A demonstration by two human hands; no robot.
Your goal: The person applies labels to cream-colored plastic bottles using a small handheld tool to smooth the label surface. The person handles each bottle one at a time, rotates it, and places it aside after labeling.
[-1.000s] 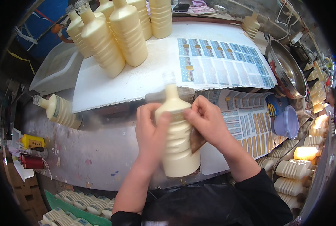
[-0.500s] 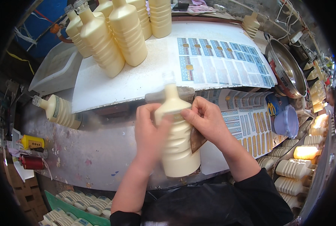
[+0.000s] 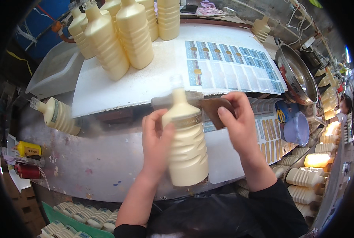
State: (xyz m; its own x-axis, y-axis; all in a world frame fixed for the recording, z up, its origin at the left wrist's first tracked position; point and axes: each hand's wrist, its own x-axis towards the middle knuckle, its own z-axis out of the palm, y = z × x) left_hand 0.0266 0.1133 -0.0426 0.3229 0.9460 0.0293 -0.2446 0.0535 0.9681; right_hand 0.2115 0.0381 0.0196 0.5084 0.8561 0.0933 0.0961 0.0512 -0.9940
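A cream ribbed bottle [image 3: 188,158] with a clear threaded neck stands before me, my left hand [image 3: 155,139] closed around its left side. Around its shoulder runs a narrow grey-gold label band [image 3: 187,120]. To the right of the bottle, my right hand [image 3: 239,123] pinches a flat brown piece [image 3: 216,113], stiff and scraper-like, between thumb and fingers. Its left corner is close to the bottle's shoulder. Behind the bottle's neck, a greyish-brown block or folded cloth [image 3: 161,104] shows only in part.
Sheets of blue labels [image 3: 220,65] lie on the white board [image 3: 161,71], with several cream bottles [image 3: 137,39] at its left. A banded bottle [image 3: 58,115] leans at the left. A metal pan [image 3: 300,71], lilac bucket [image 3: 297,129] and gold strip stickers [image 3: 270,137] are at the right.
My right hand has moved away from the bottle's shoulder to the right, carrying the brown piece. More of the label band shows. My left hand stays on the bottle.
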